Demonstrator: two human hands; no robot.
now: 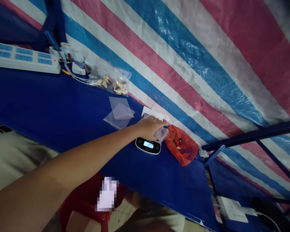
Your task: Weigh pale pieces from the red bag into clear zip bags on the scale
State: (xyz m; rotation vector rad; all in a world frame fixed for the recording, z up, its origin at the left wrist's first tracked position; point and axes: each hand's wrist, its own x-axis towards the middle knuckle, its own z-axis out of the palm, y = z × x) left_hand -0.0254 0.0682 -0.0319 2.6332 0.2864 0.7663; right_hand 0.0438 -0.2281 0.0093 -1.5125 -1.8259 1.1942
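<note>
My left hand (149, 128) reaches over a small black-and-white digital scale (148, 149) with a lit display. Its fingers are closed around a small clear plastic bag (161, 134), partly hidden by the hand. One finger points out toward a red plastic bag (182, 146), which lies right of the scale with pale and dark pieces inside. Left of the hand, flat clear bags (119, 112) overlap on the blue table. A white card (157, 113) shows behind the scale. I cannot see my right hand.
Zip bags holding pale pieces (120, 87) lie along the table's back edge, beside a screwdriver (52, 40) and a white power strip (24, 58). A striped tarp (159, 64) rises behind. Below the table stands a red stool (74, 206). A metal frame bar (256, 133) is at right.
</note>
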